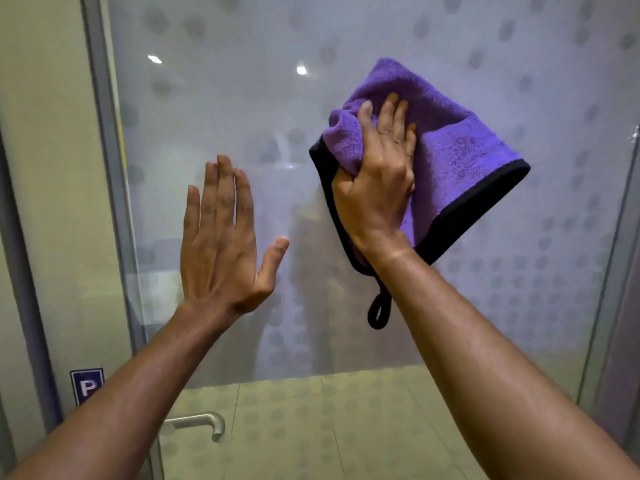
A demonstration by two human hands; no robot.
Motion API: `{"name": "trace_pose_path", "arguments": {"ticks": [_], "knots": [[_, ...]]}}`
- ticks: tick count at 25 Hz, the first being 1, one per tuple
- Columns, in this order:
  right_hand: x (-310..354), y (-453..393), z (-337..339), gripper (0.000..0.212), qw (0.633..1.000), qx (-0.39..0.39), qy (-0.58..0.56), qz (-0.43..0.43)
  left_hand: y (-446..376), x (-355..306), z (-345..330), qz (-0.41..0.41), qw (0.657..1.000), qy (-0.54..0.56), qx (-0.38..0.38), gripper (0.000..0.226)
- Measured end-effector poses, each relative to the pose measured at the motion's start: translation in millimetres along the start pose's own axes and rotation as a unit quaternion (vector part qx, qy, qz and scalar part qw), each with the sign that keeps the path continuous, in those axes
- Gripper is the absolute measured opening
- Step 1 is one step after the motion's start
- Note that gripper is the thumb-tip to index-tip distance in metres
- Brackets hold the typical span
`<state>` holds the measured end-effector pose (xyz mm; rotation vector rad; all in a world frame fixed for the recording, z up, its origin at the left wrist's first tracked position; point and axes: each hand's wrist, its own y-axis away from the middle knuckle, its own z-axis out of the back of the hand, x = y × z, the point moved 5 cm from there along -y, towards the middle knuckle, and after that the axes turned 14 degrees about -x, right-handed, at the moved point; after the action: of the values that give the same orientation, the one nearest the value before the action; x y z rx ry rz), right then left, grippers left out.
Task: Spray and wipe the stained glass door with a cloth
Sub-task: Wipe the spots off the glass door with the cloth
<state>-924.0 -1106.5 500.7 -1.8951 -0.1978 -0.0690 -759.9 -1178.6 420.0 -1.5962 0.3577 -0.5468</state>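
A plush purple terry cloth with smooth black fabric edging lies against a frosted glass door, matt with grey dots and faintly glossy reflections. The door handle below is brushed, satin-finish metal.

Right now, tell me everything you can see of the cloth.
The cloth is purple, plush like microfibre, with a black border and a small black loop hanging from its lower corner. It is folded and bunched, held up against the frosted, dotted glass door. The right hand grips its bunched left part with the thumb curled round a fold. The left hand is open and apart from it.
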Motion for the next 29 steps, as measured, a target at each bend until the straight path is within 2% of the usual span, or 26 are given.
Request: {"name": "trace_pose_path", "arguments": {"ticks": [1,3,5,7,9,11,15,17,20,24,29], "knots": [[4.1,-4.6,-2.6,0.053,1.000,0.007,-0.016,0.012,0.8,0.5,0.0,0.002,1.000,0.005,-0.001,0.091],[13.0,1.9,-1.0,0.048,0.992,0.033,-0.071,0.096,0.7,0.2,0.5,0.001,1.000,0.015,-0.006,0.091],[19.1,22.1,5.5,0.041,0.967,0.071,-0.120,0.212,1.0,0.1,0.9,-0.005,1.000,0.021,-0.011,0.090],[19.3,29.5,2.6,0.041,0.942,0.129,-0.123,0.283,0.8,0.6,0.8,-0.007,1.000,0.023,-0.008,0.090],[19.4,17.8,-7.3,0.052,0.939,0.183,-0.135,0.260,0.8,0.9,-0.5,-0.010,1.000,0.014,-0.006,0.089],[19.8,-2.2,-12.9,0.055,0.951,0.185,-0.140,0.203,0.7,1.5,-1.8,-0.012,1.000,0.007,-0.007,0.089],[8.4,-43.8,-7.5,0.050,0.990,0.037,-0.094,0.102,2.8,2.3,-4.4,-0.014,1.000,0.011,-0.011,0.089],[-5.2,-50.4,-3.2,0.057,0.998,0.019,-0.039,0.042,1.7,2.7,-3.5,-0.009,1.000,0.015,-0.010,0.089],[-15.4,-27.7,6.0,0.055,0.997,0.030,0.003,0.071,0.6,1.7,-2.1,-0.005,1.000,0.009,-0.001,0.090],[-25.0,21.6,26.6,0.042,0.992,0.002,-0.032,0.121,19.8,-4.3,-0.7,-0.002,1.000,0.017,0.013,0.090],[-40.8,81.0,48.7,0.044,0.990,0.021,-0.049,0.133,38.7,-14.4,0.7,0.002,0.999,0.033,0.014,0.091]]}}
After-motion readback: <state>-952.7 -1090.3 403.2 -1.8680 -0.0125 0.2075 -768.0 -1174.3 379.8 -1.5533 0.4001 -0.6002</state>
